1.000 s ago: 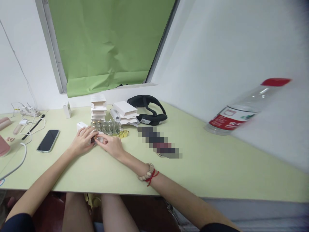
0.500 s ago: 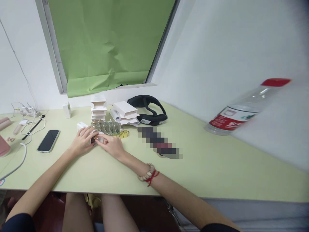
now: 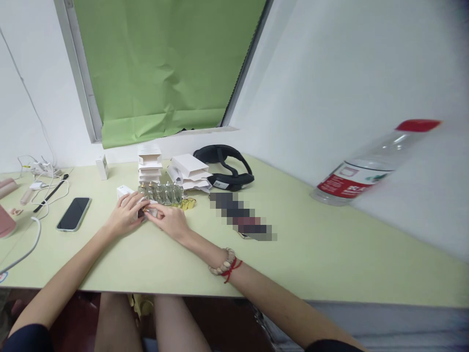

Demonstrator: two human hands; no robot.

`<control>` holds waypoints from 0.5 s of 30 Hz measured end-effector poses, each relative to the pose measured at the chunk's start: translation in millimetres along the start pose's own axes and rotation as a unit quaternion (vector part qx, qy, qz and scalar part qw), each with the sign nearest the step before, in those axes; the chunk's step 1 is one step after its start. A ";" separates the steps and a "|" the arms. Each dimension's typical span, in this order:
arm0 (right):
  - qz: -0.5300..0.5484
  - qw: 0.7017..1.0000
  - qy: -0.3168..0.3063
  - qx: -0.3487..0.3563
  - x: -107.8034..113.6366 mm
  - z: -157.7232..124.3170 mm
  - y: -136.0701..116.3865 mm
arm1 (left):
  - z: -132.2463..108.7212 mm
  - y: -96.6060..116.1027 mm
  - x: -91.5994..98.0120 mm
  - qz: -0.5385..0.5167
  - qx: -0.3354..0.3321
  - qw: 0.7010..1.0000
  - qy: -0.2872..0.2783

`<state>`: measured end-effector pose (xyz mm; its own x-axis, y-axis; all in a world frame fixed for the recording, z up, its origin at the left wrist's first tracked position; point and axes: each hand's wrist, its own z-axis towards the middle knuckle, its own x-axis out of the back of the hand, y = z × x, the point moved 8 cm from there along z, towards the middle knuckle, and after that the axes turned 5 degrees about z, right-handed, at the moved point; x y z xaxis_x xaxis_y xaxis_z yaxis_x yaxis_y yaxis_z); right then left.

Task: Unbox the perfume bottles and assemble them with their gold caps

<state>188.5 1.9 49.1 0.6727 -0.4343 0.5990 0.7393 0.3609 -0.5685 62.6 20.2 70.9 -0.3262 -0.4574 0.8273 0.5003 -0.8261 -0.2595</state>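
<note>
Nothing much has shifted in the last second: both hands stay together at the same spot on the pale green table (image 3: 311, 254), with only a slight change at the fingertips. Curled knuckles-up, the left hand (image 3: 126, 213) has its fingers closed over a small gold-tipped piece (image 3: 145, 209). The right hand (image 3: 169, 218) pinches the same piece from the other side with thumb and forefinger, and it is too small to tell what it is. A beaded bracelet with a red cord (image 3: 224, 264) sits on the right wrist. Just behind the fingertips stands a row of small glass bottles (image 3: 161, 193), with a few gold caps (image 3: 186, 203) at its right end and a small white box (image 3: 123, 190) at its left. Farther back are a stack of white boxes (image 3: 149, 164), flat folded cartons (image 3: 190, 171) and a black headset (image 3: 225, 168). A phone (image 3: 73, 213) lies well to the left near white cables (image 3: 44, 183). A water bottle (image 3: 370, 166) stands far to the right by the wall.
</note>
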 end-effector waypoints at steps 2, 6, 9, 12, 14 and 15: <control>0.000 1.000 -0.001 -0.005 0.3 0.0 0.2 | 0.0 0.4 0.6 -0.001 -0.003 1.000 0.004; 0.001 1.000 -0.008 -0.013 0.1 0.1 0.4 | -0.1 0.1 1.0 -0.003 -0.004 1.000 0.005; 0.003 1.000 -0.013 -0.017 -0.3 0.0 1.0 | 0.0 -0.3 0.6 -0.003 -0.001 1.000 -0.001; 0.002 1.000 -0.015 -0.014 -0.4 -0.2 1.0 | 0.4 -0.7 0.0 -0.005 0.004 1.000 -0.007; 0.002 1.000 -0.014 -0.011 -0.1 -0.2 0.6 | 0.7 -0.7 0.0 -0.006 0.005 1.000 -0.009; 0.001 1.000 -0.014 -0.011 0.0 -0.2 0.6 | 0.8 -0.6 0.3 -0.007 0.005 1.000 -0.007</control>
<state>188.9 2.0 48.6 0.6755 -0.4103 0.6126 0.7368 0.3440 -0.5821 62.9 20.8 71.6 -0.3208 -0.4415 0.8379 0.5045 -0.8284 -0.2434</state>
